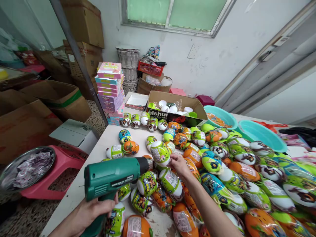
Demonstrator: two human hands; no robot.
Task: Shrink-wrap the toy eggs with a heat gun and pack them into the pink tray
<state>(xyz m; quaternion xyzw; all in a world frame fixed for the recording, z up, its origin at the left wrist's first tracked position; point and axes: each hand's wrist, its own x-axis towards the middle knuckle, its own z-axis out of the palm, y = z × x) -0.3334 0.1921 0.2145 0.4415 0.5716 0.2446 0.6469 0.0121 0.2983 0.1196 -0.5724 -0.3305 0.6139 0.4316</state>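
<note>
My left hand (95, 210) is wrapped round the handle of a green heat gun (112, 176). The gun's metal nozzle points right, at a green and white plastic egg (160, 153) in a printed wrapper. My right hand (179, 164) pinches that egg by its lower right side, just off the nozzle's tip. Below and around both hands lie many wrapped eggs, among them an orange egg (182, 219) and a green and white egg (171, 182). Part of the gun's handle is hidden by my left fingers.
Behind the eggs stands an open cardboard box (177, 98) holding white and green shells. Two turquoise basins (263, 135) are at the back right. Stacked pastel boxes (110, 89) rise at the back left. A pink stool (59, 168) bears a metal bowl (50, 156) at the left.
</note>
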